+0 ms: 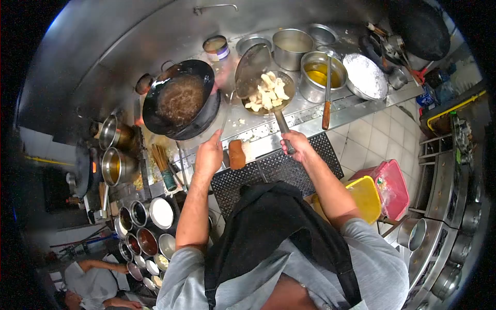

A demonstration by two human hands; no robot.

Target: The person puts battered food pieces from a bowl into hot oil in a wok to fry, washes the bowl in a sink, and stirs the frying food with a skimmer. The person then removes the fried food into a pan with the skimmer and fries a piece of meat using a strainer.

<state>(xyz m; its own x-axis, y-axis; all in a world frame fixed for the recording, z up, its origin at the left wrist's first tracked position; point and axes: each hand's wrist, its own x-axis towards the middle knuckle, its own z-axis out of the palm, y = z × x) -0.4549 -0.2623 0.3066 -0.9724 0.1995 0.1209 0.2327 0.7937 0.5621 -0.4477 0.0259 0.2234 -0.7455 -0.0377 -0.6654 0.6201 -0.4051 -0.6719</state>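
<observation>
My right hand [298, 146] is closed around the thick handle of a round strainer ladle [289, 82], which holds a heap of pale, battered-looking food pieces [269, 94]. In my left hand [209, 156] is the thin handle of a dark mesh skimmer [252, 71]. The skimmer's head is tilted up beside the strainer, overlapping its left rim. To the left, a black wok [204, 77] holds brown bubbling liquid [181, 101]. A brown folded cloth or pad [237, 154] lies at the counter edge between my hands.
Behind the strainer are a metal pot [293, 49], a pot of yellow oil [313, 92] with a wooden-handled ladle [326, 108], and a white-coated bowl [366, 76]. Yellow [368, 199] and pink [395, 188] bins stand right. Sauce containers [147, 241] and another person [93, 281] are lower left.
</observation>
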